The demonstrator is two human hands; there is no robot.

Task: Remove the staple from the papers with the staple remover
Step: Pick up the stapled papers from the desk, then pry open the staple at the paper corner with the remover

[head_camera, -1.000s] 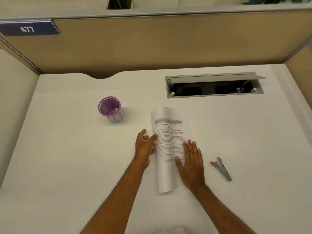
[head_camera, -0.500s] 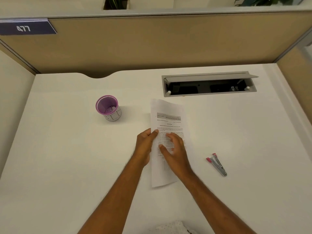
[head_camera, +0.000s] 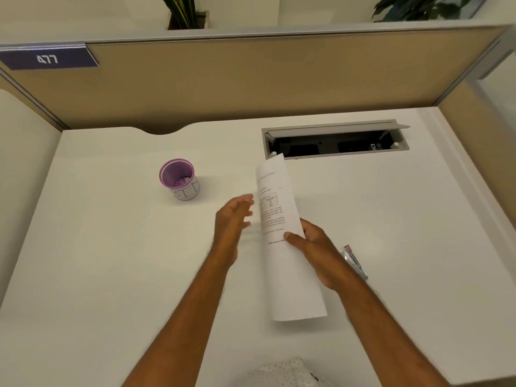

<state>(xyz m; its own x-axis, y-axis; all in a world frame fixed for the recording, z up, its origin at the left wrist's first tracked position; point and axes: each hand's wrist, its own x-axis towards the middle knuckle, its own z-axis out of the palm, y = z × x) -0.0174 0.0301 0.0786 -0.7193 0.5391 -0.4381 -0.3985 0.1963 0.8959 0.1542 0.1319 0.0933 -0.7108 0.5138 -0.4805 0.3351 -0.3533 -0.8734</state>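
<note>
My right hand (head_camera: 318, 252) has its grip pinched on the papers (head_camera: 282, 241), thumb on the printed face, holding them curled and lifted off the white surface (head_camera: 111, 261) so their far end reaches toward the open cable tray (head_camera: 335, 141). My left hand (head_camera: 231, 219) hangs just left of the papers with fingers spread and, as far as the blur allows, not touching them. The staple remover (head_camera: 355, 262) lies just right of the papers (partly behind my right wrist), the purple cup (head_camera: 180, 178) well off to their left.

cup (head_camera: 180, 180) left of papers (head_camera: 282, 219), staple remover (head_camera: 356, 262) right
</note>
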